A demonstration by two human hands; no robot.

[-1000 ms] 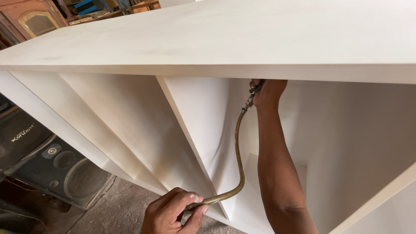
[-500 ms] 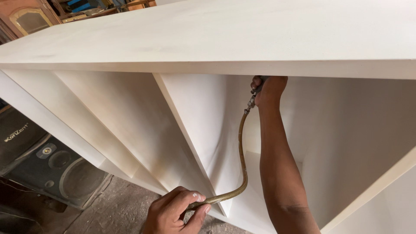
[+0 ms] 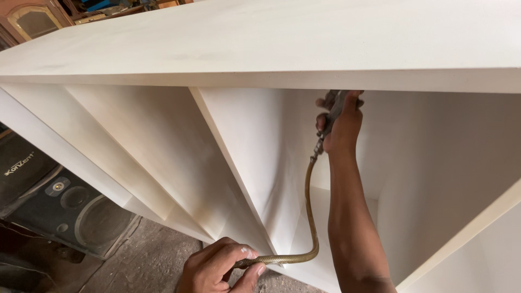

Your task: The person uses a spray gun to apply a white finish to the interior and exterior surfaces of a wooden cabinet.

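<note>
**Both hands on the hose line inside the pale cabinet**

Under the wide top board of the cream cabinet (image 3: 271, 43), I work in the open compartment right of the slanting divider panel (image 3: 239, 163). Off to the lower left, a black loudspeaker (image 3: 70, 209) sits on the floor. My right hand (image 3: 341, 122) reaches up just beneath the top board, fingers wrapped tight around the metal spray tool (image 3: 332, 111). From it the brass-coloured hose (image 3: 310, 206) hangs down and curves left, where my left hand (image 3: 220, 268) pinches it between thumb and fingers, near the divider's lower edge.
</note>
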